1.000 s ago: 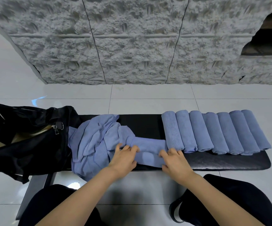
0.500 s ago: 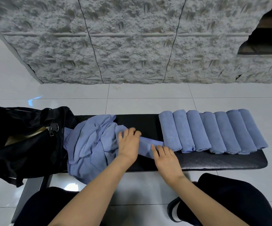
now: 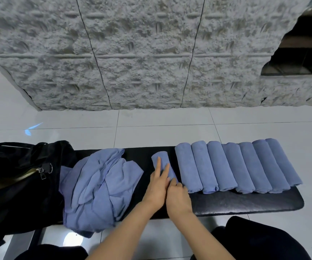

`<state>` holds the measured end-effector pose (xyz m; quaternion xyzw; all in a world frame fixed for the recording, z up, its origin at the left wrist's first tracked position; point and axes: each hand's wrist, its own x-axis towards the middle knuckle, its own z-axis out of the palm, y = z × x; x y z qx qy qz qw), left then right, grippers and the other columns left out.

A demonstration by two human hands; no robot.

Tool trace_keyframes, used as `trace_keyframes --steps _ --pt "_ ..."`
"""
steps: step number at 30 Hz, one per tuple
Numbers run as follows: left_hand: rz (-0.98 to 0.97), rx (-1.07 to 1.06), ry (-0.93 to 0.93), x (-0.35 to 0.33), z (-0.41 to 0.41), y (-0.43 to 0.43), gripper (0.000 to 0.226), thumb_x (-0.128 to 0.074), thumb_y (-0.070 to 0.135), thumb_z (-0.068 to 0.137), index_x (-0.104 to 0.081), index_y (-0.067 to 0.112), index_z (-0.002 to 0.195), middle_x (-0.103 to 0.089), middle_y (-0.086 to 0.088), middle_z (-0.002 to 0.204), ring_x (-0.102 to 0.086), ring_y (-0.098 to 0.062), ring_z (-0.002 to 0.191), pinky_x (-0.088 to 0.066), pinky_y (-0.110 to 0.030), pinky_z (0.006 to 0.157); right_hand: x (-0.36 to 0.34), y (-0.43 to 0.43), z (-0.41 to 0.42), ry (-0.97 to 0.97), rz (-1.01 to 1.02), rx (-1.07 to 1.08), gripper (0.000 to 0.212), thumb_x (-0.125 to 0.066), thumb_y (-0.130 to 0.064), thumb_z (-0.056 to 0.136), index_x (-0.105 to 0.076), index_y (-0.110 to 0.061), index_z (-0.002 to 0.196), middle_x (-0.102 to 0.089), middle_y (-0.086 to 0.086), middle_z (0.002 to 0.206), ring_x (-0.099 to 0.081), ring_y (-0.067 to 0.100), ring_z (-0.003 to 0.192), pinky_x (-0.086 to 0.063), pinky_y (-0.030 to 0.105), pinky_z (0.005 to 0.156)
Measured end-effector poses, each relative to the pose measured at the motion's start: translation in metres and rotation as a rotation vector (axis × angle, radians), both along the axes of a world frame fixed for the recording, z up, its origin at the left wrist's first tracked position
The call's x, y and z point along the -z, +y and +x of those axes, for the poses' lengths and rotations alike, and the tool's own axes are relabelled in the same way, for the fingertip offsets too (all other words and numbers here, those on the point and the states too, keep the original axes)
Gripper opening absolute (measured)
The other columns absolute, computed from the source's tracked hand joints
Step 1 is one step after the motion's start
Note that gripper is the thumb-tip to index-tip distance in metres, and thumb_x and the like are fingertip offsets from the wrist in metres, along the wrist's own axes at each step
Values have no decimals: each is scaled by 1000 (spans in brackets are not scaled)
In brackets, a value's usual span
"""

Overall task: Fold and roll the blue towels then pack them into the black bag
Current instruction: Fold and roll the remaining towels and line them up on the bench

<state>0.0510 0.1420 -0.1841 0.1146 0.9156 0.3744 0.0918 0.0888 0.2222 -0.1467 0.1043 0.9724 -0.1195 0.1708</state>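
The towel (image 3: 161, 158), a flat folded strip a second ago, is now rolled up beside the row of rolls (image 3: 235, 166); the left hand (image 3: 157, 186) and right hand (image 3: 178, 197) have drawn together, right curled over its near end

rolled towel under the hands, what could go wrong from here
1. The newest rolled towel is pinned only by the left hand, fingers flat on it, and the right hand at its near end. Let go carelessly, it may spring open.
2. The unfolded towel pile droops over the front edge of the bench, so pulling one out could drag others onto the floor.
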Motion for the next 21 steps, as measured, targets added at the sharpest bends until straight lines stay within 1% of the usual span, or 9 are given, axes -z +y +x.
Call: trace_keyframes --steps 2,4,7,9,11,13,14,18,21 --pt "-86 136 21 -14 -14 9 58 -43 54 93 -8 61 139 -19 0 151 -40 -22 131 -30 -45 112 -3 2 -7 -22 -12 -41 54 -42 -8 98 -18 -3 145 -41 15 139 -42 25 127 -37 28 102" --pt "-72 149 -73 -26 -19 18 60 -39 30 100 -5 35 150 4 3 158 -10 -26 145 -17 -45 117 -8 11 -14 -4 6 -121 52 -42 -8 97 -21 -3 145 -42 14 138 -46 22 123 -41 27 99" --pt "39 37 -227 -23 -28 26 69 -37 19 100 9 39 147 17 17 151 3 -16 144 -22 -42 115 -20 40 -25 164 -30 -186 33 -53 -12 89 -51 -11 123 -54 6 122 -52 20 110 -48 30 81" --pt "12 -5 -256 -21 -32 36 78 -34 8 97 21 35 145 38 22 143 16 -19 144 -17 -36 117 -23 71 -32 366 87 -141 37 -71 -26 76 -62 -17 111 -59 4 118 -55 23 106 -51 34 73" --pt "-13 -30 -195 -12 -35 46 80 -36 11 97 29 25 141 45 13 139 24 -24 142 -8 -32 118 -13 101 -34 357 115 -22 46 -51 -46 87 -58 -18 124 -54 9 133 -47 35 121 -45 48 89" --pt "-67 -68 -129 -7 -37 54 82 -39 21 99 35 20 135 47 2 139 30 -25 139 0 -38 119 6 120 -31 273 137 27 61 -17 -58 95 -43 -24 139 -43 10 145 -31 43 132 -31 59 102" --pt "-99 -73 -108 -2 -38 56 80 -36 28 100 35 19 135 46 -1 141 33 -23 137 3 -40 119 18 125 -29 270 165 36 64 -11 -61 94 -37 -27 142 -41 9 147 -26 45 134 -27 62 103" --pt "-205 -69 -11 3 -36 60 78 15 69 79 36 21 137 37 -5 149 40 -16 134 22 -31 113 35 121 -26 212 158 77 65 -8 -63 93 -30 -31 144 -44 10 144 -22 47 134 -14 61 103" --pt "-317 -88 30 12 -37 65 74 2 62 93 15 16 148 5 -13 158 15 -23 144 6 -35 113 37 120 -26 190 144 92 65 -7 -63 93 -26 -30 147 -42 11 146 -21 48 135 -12 60 105"
